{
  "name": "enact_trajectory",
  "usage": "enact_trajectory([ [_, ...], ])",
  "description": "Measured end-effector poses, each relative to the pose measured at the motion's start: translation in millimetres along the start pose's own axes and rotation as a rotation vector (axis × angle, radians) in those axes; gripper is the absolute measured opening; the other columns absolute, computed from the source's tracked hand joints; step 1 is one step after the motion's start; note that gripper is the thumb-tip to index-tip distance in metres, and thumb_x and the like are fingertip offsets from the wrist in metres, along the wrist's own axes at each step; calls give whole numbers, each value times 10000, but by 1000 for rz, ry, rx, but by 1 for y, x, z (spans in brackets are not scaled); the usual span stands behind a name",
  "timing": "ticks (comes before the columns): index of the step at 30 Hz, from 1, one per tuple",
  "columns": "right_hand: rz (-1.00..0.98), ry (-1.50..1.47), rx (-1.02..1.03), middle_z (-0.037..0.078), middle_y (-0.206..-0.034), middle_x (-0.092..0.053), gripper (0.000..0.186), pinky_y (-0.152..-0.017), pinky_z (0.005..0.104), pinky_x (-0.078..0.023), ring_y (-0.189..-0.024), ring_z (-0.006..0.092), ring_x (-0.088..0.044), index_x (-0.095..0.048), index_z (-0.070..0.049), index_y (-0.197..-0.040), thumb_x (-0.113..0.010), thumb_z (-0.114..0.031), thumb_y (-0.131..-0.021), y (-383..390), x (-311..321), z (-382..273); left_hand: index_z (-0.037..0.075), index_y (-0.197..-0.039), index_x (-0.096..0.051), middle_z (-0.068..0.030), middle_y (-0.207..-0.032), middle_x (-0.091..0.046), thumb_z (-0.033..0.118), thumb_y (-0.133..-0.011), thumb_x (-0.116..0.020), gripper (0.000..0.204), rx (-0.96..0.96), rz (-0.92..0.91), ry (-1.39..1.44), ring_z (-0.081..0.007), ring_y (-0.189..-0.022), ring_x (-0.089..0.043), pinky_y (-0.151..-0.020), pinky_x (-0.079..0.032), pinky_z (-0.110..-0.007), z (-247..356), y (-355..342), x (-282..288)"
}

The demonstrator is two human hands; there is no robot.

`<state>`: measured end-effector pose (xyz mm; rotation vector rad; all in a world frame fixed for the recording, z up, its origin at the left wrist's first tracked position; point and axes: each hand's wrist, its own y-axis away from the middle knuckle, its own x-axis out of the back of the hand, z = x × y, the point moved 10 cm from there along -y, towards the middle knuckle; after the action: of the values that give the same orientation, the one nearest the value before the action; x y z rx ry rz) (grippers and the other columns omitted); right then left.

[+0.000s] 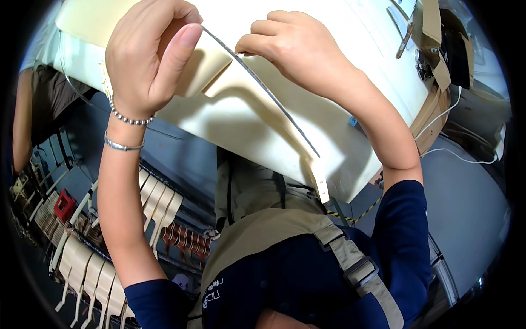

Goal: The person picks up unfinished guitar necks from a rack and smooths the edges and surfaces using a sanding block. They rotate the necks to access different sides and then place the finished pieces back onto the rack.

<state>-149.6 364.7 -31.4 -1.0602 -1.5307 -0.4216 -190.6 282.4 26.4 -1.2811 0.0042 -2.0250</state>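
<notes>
A cream moulded part (246, 79), long and curved, stands tilted on edge over the white table. A thin dark strip (279, 104) runs along its upper edge. Its narrow near end is a tab (322, 189) with small holes, reaching past the table edge. My left hand (145, 55) is closed around the far end of the part, thumb raised; its fingertips are hidden behind the part. My right hand (290, 44) has its fingers curled into a pinch at the dark strip, partway along. What exactly lies between those fingertips is too small to see.
The white table (213, 123) spans the top. At right stand an open cardboard box (438, 71) and white cables (460, 153). Racks of similar cream parts (93, 274) are at lower left, near a red object (65, 205). Another person's arm (23, 120) shows at far left.
</notes>
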Motion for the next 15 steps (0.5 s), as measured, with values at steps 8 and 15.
enact_trajectory([
  [8,85,119,33,-31,-646,-565,49,-591,279,-434,-705,154,-574,-639,-157,-670,-597,-136,-658,-8,8,-9,8,-874,-532,-104,-890,-595,361,-904,-375,387,58,-25,19,-218,-795,-566,-1022,-297,-460,-4,0,-3],
  [15,28,123,36,-23,-623,-570,44,-575,287,-433,-682,158,-574,-638,-143,-643,-594,-146,-649,-6,7,-12,8,-877,-530,-102,-904,-594,380,-909,-371,406,56,-23,39,-201,-795,-567,-1034,-278,-453,-6,0,-3],
])
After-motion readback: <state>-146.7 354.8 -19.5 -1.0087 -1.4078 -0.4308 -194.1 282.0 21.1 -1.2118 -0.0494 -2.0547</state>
